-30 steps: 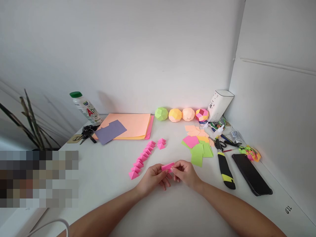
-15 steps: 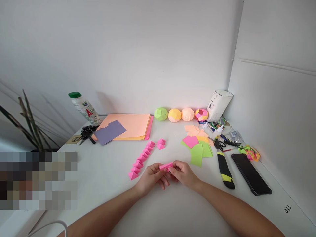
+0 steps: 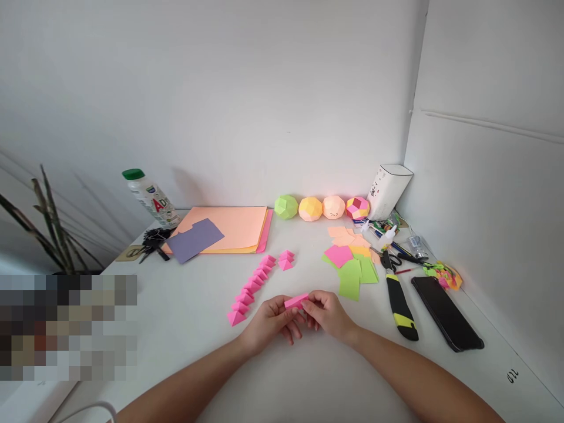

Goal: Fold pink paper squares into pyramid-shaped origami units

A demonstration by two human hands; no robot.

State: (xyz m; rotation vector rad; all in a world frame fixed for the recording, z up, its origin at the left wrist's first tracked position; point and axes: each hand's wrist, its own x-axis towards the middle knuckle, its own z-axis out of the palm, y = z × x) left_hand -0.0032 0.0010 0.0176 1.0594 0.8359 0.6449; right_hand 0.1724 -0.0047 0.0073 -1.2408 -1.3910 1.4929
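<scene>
A small folded piece of pink paper [image 3: 296,302] is held between both hands over the near middle of the table. My left hand [image 3: 274,320] pinches its left end, with the lower fingers loosely curled beneath. At the other end, my right hand [image 3: 328,314] grips the paper between thumb and fingers. Just left of the hands runs a slanting row of folded pink paper pieces [image 3: 252,286]. A shorter stack of similar pink pieces [image 3: 286,259] lies beyond the hands. Green paper squares [image 3: 351,278] and a pink square [image 3: 338,256] lie to the right.
At right are a black-and-yellow cutter [image 3: 400,308], scissors [image 3: 389,258], a black phone [image 3: 447,314] and glue bottles [image 3: 388,235]. Several paper balls [image 3: 311,209] line the wall. Coloured sheets [image 3: 233,226], keys [image 3: 155,241] and a white bottle [image 3: 152,200] stand or lie at back left.
The view has shifted slightly, so the scene sits a little lower. Both hands keep hold of the pink paper, with only small finger movements.
</scene>
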